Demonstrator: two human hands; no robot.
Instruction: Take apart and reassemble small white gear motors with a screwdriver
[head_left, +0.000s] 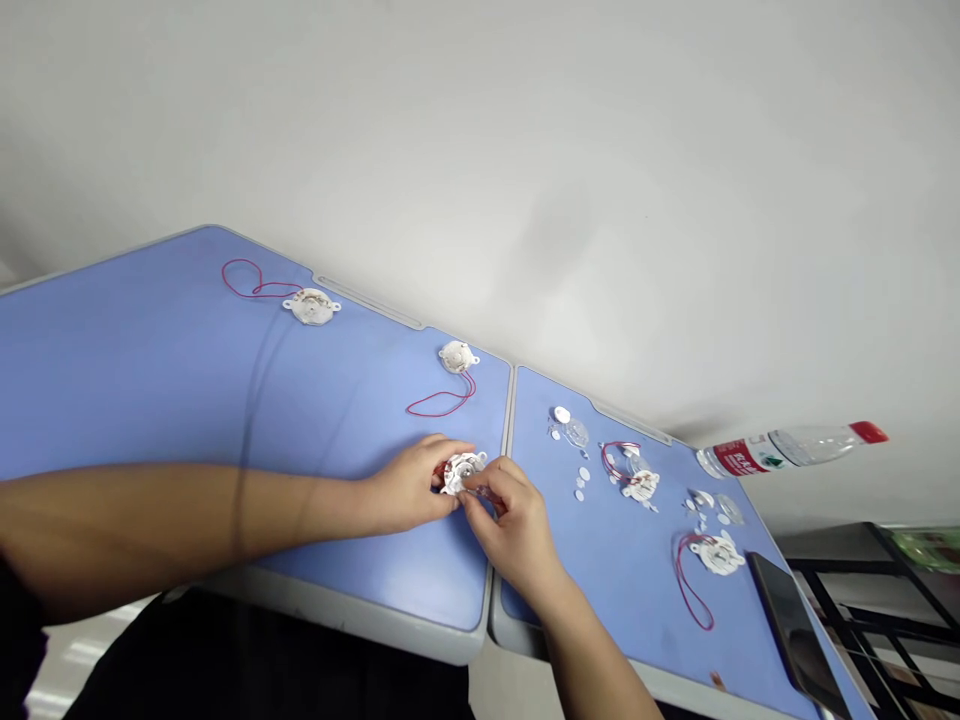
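My left hand (414, 488) grips a small round white plastic housing (463, 470) by its left side, above the blue table near the seam. Red wire shows between its fingers. My right hand (514, 515) reaches in from the right, thumb and forefinger pinched together at the housing's face. Whatever tiny part those fingertips hold is hidden. Beyond my hands, a similar white housing (457, 356) with a red wire loop rests on the table. Another housing (312, 307), also red-wired, sits farther left.
Right of the seam lie two more wired housings (642, 486) (718, 554), with several small white discs (584, 473) and clear covers (575, 432). A water bottle (810, 445) stands at the right end. A dark phone (796, 635) lies at the right edge. A wall (480, 180) backs the tables.
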